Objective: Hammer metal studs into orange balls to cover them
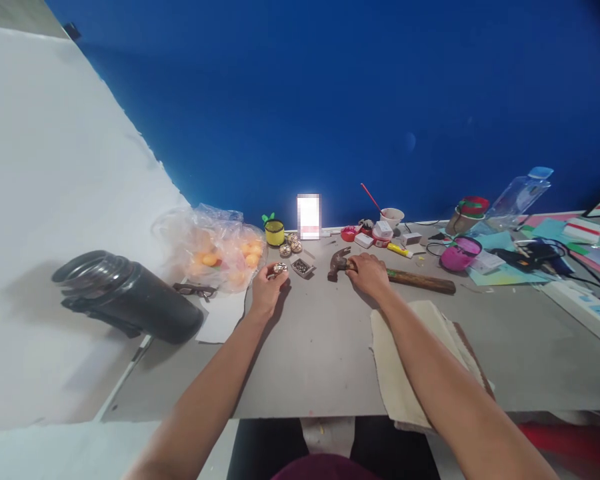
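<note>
My left hand (267,290) is closed around a small round ball (280,268) with a gold and white pattern, held at the fingertips above the table. Several similar patterned balls (295,247) lie close together behind it. Just right of that hand sits a small open tray (303,268) holding little dark pieces, too small to make out. My right hand (369,273) wraps over a claw hammer (420,281) near its head, covering part of the wooden handle. The hammer lies on the table, its rusty metal head toward the left.
A large dark thermos (135,297) stands at the left by glasses (195,290) and a bag of orange fruit (220,253). Folded cloth (430,333) lies under my right forearm. Small boxes (364,241), a paper cup (393,217) and a power strip (585,307) line the right side.
</note>
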`<state>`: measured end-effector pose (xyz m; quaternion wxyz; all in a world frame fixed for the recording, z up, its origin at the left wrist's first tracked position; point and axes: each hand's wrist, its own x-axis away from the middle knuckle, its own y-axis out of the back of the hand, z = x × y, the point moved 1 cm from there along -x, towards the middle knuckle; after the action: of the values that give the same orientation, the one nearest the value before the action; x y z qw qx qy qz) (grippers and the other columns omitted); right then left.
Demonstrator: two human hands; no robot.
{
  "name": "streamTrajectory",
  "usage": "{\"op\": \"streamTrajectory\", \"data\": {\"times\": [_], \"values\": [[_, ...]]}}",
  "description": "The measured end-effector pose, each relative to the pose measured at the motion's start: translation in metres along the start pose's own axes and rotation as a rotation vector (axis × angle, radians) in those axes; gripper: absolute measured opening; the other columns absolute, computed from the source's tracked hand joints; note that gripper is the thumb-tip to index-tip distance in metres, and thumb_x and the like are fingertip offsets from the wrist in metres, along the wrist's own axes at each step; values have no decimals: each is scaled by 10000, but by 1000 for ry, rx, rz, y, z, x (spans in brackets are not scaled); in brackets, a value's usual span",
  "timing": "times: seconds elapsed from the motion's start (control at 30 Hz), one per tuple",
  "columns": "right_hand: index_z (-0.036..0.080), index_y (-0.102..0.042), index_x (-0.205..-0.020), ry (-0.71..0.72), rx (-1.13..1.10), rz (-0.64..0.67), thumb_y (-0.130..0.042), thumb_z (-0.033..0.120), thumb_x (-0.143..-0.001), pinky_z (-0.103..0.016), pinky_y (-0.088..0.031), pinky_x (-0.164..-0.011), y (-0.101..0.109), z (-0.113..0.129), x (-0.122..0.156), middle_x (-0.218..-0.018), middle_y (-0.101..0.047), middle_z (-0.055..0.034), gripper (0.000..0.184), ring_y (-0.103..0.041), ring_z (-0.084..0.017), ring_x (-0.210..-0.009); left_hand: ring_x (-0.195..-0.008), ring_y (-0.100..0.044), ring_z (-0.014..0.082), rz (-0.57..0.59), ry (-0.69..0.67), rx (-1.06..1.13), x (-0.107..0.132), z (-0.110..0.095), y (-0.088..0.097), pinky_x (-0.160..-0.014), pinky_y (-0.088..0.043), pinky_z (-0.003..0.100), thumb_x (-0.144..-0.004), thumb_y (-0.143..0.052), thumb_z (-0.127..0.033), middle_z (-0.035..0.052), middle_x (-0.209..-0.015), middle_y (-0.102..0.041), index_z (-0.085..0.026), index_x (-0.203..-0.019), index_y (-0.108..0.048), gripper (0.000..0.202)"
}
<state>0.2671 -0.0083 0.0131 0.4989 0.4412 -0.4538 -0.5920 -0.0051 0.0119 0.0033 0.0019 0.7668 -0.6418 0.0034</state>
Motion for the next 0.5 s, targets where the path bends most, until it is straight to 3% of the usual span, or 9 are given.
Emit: {"op": "streamTrajectory", "data": {"times": [0.27, 0.5], "values": [[236, -689, -1180, 0, 18, -8, -580, 375, -977, -389, -404, -924, -2, 0, -1, -1246, -681, -119, 269, -582, -292, -1168, -759, -618, 148, -34, -109, -56, -21, -15, -9, -660, -514, 272, -642, -803, -305, 45, -944, -701, -167, -1058, -658, 462], [239, -693, -1182, 0, -3, -10, -580, 363, -972, -389, -404, -924, -2, -1, -2, -1247, -681, -119, 268, -584, -295, -1166, -871, -627, 191, -141, -288, -281, -63, -24, -30, -867, -496, 331, -671, -787, -262, 41, -940, -679, -178, -995, -657, 359]]}}
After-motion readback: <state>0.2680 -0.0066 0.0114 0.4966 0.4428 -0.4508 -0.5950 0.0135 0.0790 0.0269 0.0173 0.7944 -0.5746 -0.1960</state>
